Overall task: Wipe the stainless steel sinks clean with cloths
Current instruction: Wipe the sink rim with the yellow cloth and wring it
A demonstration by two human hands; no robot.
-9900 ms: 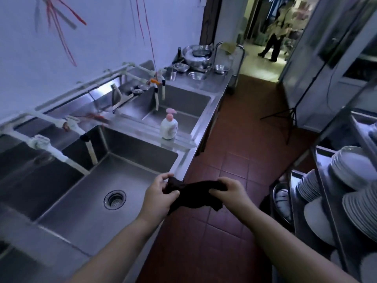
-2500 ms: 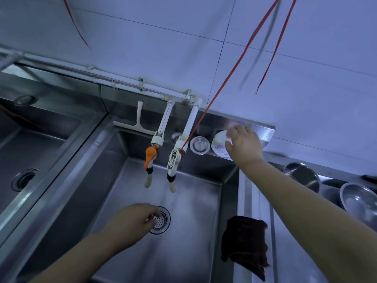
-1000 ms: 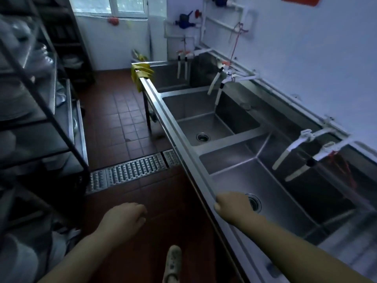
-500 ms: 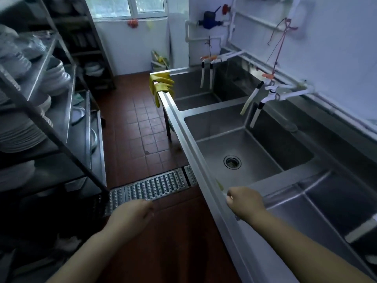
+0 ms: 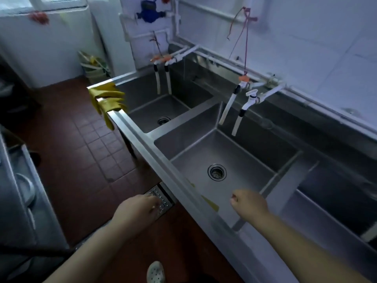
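Both hands hold no cloth: left hand (image 5: 138,209) loosely curled, right hand (image 5: 247,205) clenched over middle sink (image 5: 234,152); wiping apparently not begun here

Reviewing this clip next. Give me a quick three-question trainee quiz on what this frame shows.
1. True or false: the right hand holds a cloth over the middle sink.
2. What hangs over the sink rim at the far corner? A) yellow gloves B) a black cloth C) a towel
3. How many white spouts hang over the middle sink?

Key:
1. False; no cloth shows in either hand, and the left hand hangs over the floor.
2. A, the yellow gloves.
3. Two spouts.
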